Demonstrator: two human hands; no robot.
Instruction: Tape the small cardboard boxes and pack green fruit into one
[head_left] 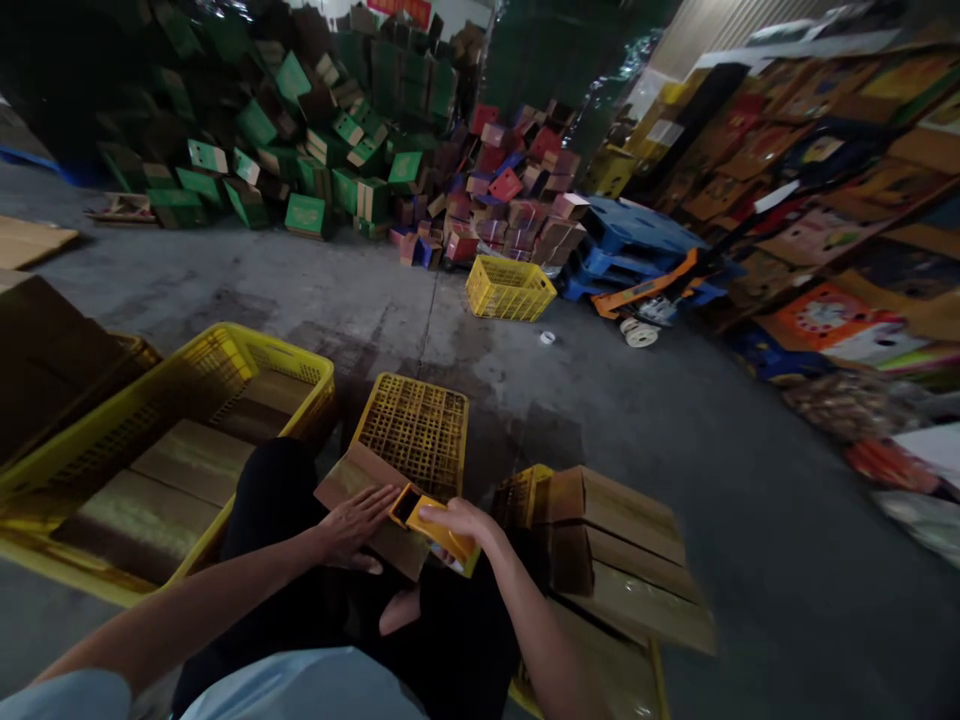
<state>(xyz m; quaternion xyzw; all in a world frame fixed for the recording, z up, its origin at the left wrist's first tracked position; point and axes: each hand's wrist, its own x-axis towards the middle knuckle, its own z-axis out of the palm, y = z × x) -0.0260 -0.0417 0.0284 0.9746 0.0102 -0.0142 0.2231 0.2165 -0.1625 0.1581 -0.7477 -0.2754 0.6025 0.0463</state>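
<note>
Your left hand point(352, 525) lies open, fingers spread, pressing down on a brown cardboard flat point(351, 476) that rests against the near edge of the grid crate point(412, 430); it grips nothing. Your right hand point(461, 520) is curled around a small yellow carton point(442, 538), whose open end faces left. The carton sits just on your side of the grid crate and touches the flat. The grid crate seems turned bottom-up, though blur leaves this unsure, and nothing lies on it. Left of it, a large yellow crate point(300, 365) holds brown cardboard sheets laid flat across its bottom. Right of it, a second yellow crate point(525, 490) carries a stack of folded cardboard point(622, 560) that overhangs its rim. Beyond the grid crate, the concrete floor point(337, 290) runs open to a far yellow crate point(510, 288) and a heap of green boxes point(300, 150).
</note>
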